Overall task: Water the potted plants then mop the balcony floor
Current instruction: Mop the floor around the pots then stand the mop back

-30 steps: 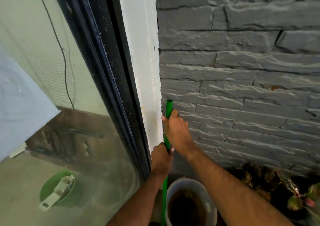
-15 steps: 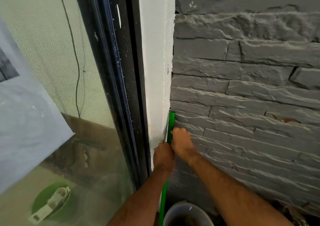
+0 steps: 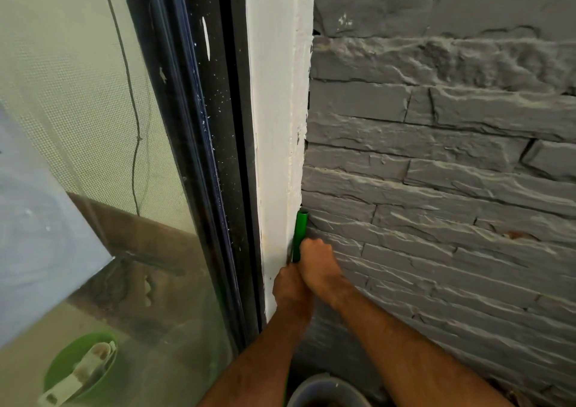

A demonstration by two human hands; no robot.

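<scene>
A green mop handle (image 3: 301, 232) stands upright in the corner where the white door jamb meets the grey stone wall. My right hand (image 3: 318, 266) grips the handle near its top end. Just below it my left hand (image 3: 290, 291) is wrapped around the same handle. A short stretch of the handle shows again low down, between my forearms. The mop head is hidden below the frame. The rim of a grey pot (image 3: 324, 389) shows at the bottom edge, beside the handle.
The grey stone wall (image 3: 436, 188) fills the right side. The white jamb (image 3: 277, 126) and the black sliding-door frame (image 3: 202, 157) run down the middle. Behind the glass sits a green bucket (image 3: 78, 372) holding a white object.
The camera has tilted up, so the pot and the plants at the lower right have dropped mostly out of view. Both hands keep their grip, now closer together on the handle at the corner.
</scene>
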